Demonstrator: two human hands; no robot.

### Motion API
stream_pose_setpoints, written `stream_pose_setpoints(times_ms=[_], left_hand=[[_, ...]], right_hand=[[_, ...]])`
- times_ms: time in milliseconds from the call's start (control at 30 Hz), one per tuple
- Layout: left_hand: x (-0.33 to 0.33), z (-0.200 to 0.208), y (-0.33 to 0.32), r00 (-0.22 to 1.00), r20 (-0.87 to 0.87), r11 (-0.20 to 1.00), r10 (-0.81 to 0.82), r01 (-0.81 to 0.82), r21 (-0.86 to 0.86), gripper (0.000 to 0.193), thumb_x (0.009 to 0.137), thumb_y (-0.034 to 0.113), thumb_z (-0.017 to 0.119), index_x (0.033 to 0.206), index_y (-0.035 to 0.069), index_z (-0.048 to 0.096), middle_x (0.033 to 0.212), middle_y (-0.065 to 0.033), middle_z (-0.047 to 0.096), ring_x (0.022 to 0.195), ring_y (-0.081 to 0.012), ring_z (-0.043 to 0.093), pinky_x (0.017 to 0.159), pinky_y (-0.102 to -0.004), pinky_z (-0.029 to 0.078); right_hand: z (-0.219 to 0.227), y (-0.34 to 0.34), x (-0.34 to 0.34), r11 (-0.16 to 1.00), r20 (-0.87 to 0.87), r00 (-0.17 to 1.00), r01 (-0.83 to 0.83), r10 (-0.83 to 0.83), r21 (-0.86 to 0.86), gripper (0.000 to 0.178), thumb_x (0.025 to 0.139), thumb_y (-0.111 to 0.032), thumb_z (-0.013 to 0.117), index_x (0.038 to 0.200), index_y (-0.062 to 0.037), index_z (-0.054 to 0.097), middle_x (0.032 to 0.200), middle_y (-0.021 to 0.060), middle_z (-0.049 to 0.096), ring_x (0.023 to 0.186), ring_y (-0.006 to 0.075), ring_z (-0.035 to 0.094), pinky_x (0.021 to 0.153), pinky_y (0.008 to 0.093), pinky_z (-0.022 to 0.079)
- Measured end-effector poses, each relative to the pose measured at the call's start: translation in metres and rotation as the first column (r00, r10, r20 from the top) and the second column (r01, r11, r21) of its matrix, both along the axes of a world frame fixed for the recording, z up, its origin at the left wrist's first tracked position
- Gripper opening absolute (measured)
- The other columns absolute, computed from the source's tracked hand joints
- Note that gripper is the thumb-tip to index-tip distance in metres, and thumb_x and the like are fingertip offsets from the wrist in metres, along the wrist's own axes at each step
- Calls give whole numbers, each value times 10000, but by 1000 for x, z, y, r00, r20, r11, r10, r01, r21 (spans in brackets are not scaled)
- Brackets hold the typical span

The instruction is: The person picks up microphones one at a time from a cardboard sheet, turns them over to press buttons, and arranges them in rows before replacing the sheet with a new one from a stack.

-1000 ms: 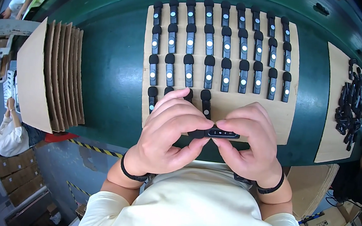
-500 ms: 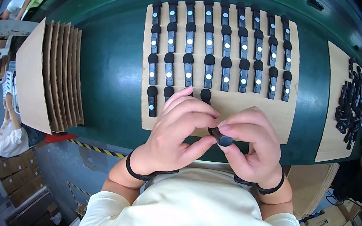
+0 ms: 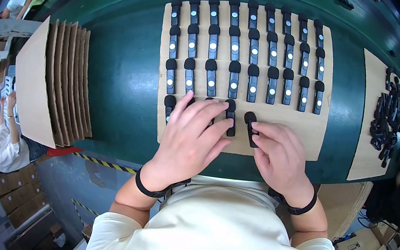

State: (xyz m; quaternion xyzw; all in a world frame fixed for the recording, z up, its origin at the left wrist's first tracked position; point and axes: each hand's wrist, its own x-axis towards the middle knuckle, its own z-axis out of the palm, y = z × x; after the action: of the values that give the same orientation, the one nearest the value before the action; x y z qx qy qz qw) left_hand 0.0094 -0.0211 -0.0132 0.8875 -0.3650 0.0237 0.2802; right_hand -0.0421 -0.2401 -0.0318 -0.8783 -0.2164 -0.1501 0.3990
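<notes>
Rows of small black clip-on microphones [image 3: 234, 81] with foam tips and pale round dots lie on a cardboard sheet [image 3: 300, 130]. My right hand [image 3: 282, 153] pinches one black microphone [image 3: 250, 121] at the right end of the nearest row, its foam tip pointing away from me. My left hand [image 3: 188, 141] is spread over the same row, partly hiding several microphones. Its fingertips are next to another microphone [image 3: 230, 116], just left of the one in my right hand; whether they touch it I cannot tell.
Several upright cardboard sheets [image 3: 58, 86] stand at the left of the green table [image 3: 122, 64]. On the right, a pile of black parts [image 3: 395, 118] lies on another cardboard piece [image 3: 366, 147]. A person [image 3: 3, 144] sits at far left.
My hands, earlier together on one microphone near the table's front edge, have moved apart. The right hand has brought the microphone forward to the sheet, and the left has come off it.
</notes>
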Motion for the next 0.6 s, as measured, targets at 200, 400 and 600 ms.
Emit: stream_pose_setpoints(times_ms=[200, 400, 600], left_hand=[[2, -3, -6, 998, -39, 996, -53, 56, 76, 389, 724, 120, 764, 1081, 69, 616, 1274, -119, 548, 1219, -290, 519, 1097, -551, 314], [2, -9, -5, 997, -33, 995, -65, 67, 70, 362, 743, 85, 736, 1084, 69, 613, 1272, -121, 551, 1222, -279, 521, 1102, -545, 313], [1, -6, -5, 997, -60, 997, -43, 46, 54, 407, 711, 61, 763, 1095, 91, 631, 1317, -107, 553, 1228, -304, 533, 1100, -553, 322]], right_hand=[[-7, 4, -12, 978, -60, 998, -18, 5, -206, 300, 719, 17, 718, 981, -54, 589, 1124, 120, 614, 937, 321, 623, 777, 414, 511], [-6, 7, -9, 974, -81, 997, 0, -19, -226, 275, 731, 3, 716, 972, -51, 596, 1129, 120, 602, 954, 310, 612, 796, 405, 501], [-9, 5, -7, 963, -111, 993, 2, -34, -270, 269, 758, -56, 674, 1020, -49, 613, 1186, 120, 577, 1018, 295, 592, 849, 392, 484]])
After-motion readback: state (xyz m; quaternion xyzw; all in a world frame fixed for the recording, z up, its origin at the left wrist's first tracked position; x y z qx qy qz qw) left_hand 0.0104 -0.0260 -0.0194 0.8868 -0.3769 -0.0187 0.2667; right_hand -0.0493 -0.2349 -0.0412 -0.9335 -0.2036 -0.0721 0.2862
